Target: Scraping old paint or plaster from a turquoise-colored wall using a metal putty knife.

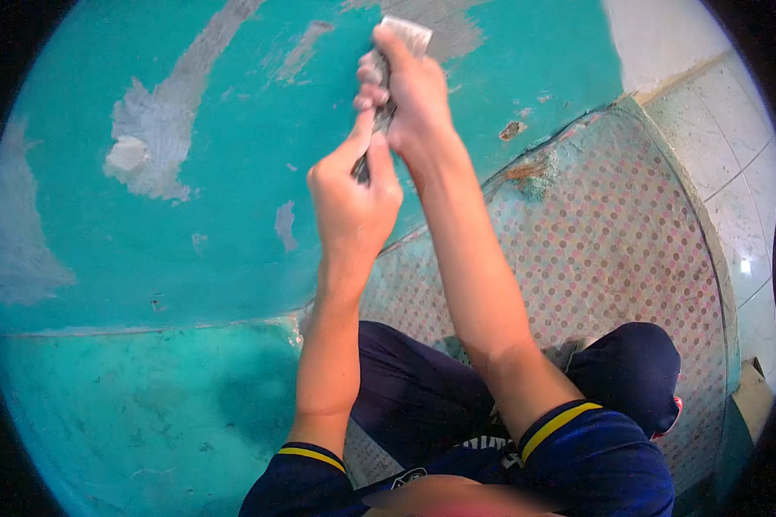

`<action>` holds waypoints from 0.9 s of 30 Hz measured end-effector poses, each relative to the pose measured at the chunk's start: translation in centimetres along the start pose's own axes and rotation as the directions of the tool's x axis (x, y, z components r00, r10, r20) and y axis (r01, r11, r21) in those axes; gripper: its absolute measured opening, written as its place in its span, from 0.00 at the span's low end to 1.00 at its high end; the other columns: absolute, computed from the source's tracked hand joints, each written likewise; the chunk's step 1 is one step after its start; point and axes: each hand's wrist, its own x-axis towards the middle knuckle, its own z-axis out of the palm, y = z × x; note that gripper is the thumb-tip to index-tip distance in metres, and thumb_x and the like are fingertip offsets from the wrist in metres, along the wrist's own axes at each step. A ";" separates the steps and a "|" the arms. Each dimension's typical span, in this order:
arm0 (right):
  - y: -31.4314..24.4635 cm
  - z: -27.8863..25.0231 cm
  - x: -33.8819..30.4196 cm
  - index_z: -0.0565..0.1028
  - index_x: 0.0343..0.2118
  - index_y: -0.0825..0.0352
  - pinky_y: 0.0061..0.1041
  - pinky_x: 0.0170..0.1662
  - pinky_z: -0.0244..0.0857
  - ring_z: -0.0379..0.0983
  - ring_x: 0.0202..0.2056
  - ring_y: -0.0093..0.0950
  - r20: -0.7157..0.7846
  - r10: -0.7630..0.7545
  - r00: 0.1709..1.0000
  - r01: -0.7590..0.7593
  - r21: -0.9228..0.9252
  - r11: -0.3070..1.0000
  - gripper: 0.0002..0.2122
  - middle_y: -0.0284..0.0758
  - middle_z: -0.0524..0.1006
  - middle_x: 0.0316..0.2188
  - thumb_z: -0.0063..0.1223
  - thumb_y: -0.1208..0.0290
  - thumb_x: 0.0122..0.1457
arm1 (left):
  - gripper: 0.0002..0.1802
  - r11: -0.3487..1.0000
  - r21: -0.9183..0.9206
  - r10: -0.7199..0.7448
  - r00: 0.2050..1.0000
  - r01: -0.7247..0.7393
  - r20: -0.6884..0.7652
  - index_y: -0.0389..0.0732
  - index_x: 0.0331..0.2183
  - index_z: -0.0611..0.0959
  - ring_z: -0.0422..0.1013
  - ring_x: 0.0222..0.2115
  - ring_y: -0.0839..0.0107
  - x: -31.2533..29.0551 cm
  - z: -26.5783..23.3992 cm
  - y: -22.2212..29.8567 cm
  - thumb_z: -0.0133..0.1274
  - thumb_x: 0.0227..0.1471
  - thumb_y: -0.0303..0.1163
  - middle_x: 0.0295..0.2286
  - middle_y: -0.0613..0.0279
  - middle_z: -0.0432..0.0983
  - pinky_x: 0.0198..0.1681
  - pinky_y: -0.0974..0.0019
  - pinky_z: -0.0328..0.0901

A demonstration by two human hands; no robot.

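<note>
The right hand [420, 93] had its fingers curled closed around a hand tool [407, 33], the thumb lying along it near the pale, flat end, while the thumb and forefinger of the left hand [353, 196] pinched its dark lower part. The tool was in front of the teal surface [233, 250], near its upper edge in view; whether it touched the paint could not be told. Its long axis ran steeply, the pale end up and slightly right, the dark end down toward the left wrist. Open teal lay left of the hands, broken by a long grey patch [168, 121], and more on the right as far as a white area [664, 39]. Below right, a ragged border divided teal from the dotted covering [612, 233], with pale tiles [741, 189] beyond its curved rim. The folded legs in dark trousers [422, 370] took up room under the forearms.
</note>
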 end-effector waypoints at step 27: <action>0.4 -1.2 -0.5 0.68 0.27 0.67 0.24 0.16 0.57 0.57 0.12 0.20 -0.047 0.057 0.997 -0.059 -0.043 0.997 0.12 0.32 0.68 0.16 0.54 0.64 0.59 | 0.18 0.992 0.123 0.014 0.999 -0.008 -0.045 0.28 0.49 0.76 0.71 0.32 0.79 -1.8 0.5 0.0 0.49 0.57 0.23 0.38 0.46 0.80 0.34 0.71 0.67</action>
